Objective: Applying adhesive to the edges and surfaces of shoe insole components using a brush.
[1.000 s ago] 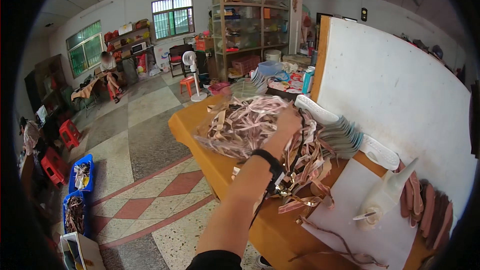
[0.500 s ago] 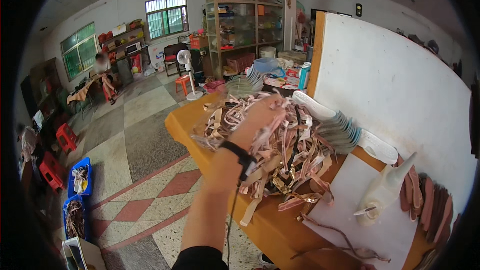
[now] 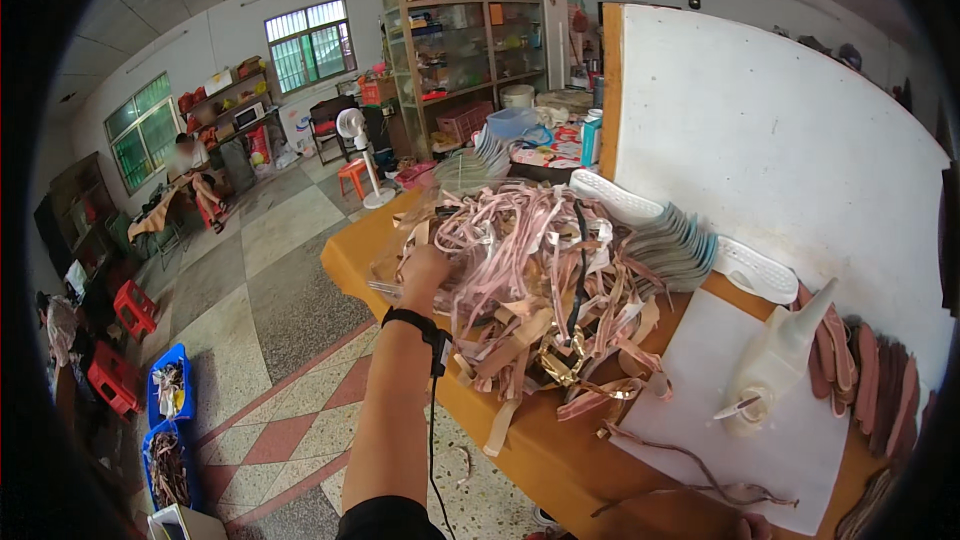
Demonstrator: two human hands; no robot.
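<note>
A tangled heap of thin pink, beige and white straps (image 3: 515, 230) lies on the brown-covered table, partly over clear plastic (image 3: 388, 272). My left hand (image 3: 427, 266), with a black band at the wrist, reaches into the heap's left side beside the plastic. Its fingers are hidden by the hand itself and the straps. A black strap (image 3: 577, 280) and gold shiny strips (image 3: 562, 358) show among the rest. Only a small part of my right hand (image 3: 752, 528) enters at the lower edge, its fingers too little seen to judge. Close to it, a thin brown strap (image 3: 690, 465) curves over the white sheet.
A white spout bottle (image 3: 755, 380) stands on the white sheet (image 3: 690, 360). Behind are stacked soles (image 3: 670, 250), pinkish-brown pieces (image 3: 885, 380) and a white partition (image 3: 760, 140). Blue bins (image 3: 170, 385) and red stools (image 3: 133, 308) stand on the floor at left; a person (image 3: 195, 175) sits farther back.
My left hand has moved from the upper middle of the heap to its left side, nearer me. Pink straps it covered now show. The whole view has shifted slightly.
</note>
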